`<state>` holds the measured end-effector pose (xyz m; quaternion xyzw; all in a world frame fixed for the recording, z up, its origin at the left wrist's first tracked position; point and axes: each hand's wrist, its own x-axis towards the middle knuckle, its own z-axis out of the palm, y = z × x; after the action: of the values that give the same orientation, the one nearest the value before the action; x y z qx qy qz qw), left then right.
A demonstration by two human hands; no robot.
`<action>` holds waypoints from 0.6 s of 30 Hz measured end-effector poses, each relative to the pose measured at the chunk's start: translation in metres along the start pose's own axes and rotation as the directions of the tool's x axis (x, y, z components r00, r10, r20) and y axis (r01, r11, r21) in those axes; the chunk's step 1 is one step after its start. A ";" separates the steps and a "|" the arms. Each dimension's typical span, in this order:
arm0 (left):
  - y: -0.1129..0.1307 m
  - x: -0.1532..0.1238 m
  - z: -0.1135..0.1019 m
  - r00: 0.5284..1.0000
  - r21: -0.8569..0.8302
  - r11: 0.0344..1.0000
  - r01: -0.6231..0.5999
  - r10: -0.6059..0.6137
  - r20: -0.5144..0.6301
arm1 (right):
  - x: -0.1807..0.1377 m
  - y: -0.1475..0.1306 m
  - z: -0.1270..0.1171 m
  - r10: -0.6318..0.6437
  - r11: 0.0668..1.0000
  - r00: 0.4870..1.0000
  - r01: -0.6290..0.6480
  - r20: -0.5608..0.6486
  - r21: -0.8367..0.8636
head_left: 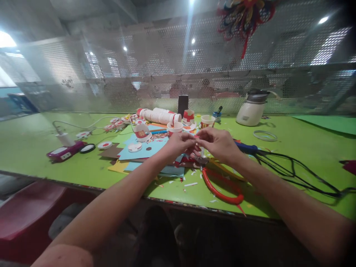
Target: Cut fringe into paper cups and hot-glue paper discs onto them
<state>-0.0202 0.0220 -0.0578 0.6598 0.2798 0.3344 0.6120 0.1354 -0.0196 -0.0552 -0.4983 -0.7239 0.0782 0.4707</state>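
Smooth green tabletop (289,148) underlies fingers (205,144) pinching a red sliver (197,136).

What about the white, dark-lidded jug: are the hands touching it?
No, the white jug stands toward the back of the green table, apart from the left hand and right hand.

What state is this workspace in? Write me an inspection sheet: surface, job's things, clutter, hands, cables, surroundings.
Surface: green table, littered with paper scraps.
Job's things: small red piece, mostly hidden.
Clutter: red-handled scissors, blue paper, stacked cups, white jug.
Hands: left hand and right hand meet, both pinching at the small red piece.
Cables: black cable, looped loosely at right; white cord at left.
Surroundings: perforated screen behind; red seat at lower left.
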 end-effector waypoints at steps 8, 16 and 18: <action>-0.001 0.002 -0.007 0.995 -0.040 0.999 -0.019 0.022 0.097 | 0.000 0.002 0.002 0.031 0.999 0.999 -0.031 0.041 -0.008; -0.001 0.002 -0.010 0.985 -0.113 0.993 -0.024 0.043 0.168 | 0.001 0.001 0.002 0.105 0.991 0.993 -0.108 0.044 0.076; -0.001 0.002 -0.010 0.985 -0.114 0.993 -0.008 0.028 0.171 | 0.002 0.002 0.001 0.130 0.985 0.990 -0.136 0.060 0.107</action>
<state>-0.0269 0.0295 -0.0580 0.6530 0.2005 0.2971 0.6672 0.1353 -0.0167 -0.0558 -0.5166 -0.6956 0.1626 0.4720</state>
